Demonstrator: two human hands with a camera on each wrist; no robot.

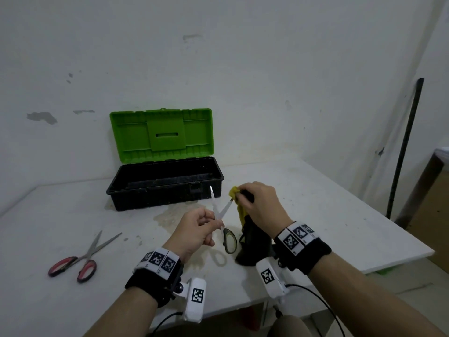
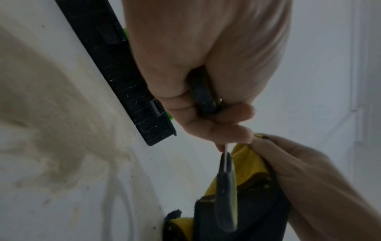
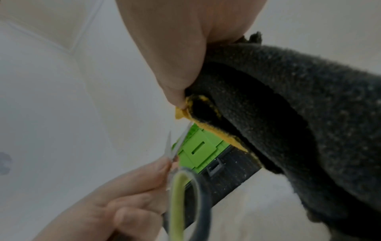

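1. The left hand [image 1: 194, 229] is gripping the scissors [image 1: 220, 211] with curled fingers, holding the blades spread above the table [image 1: 73, 215].
2. The right hand [image 1: 261, 205] is pinching the cloth [image 1: 241, 212] right at one blade tip.
3. An open toolbox [image 1: 158, 198] is standing just behind them, and red scissors [image 1: 93, 248] are lying well to the left.

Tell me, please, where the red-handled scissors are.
In the head view, the red-handled scissors lie open on the table, left of the left hand and nearer than the toolbox.
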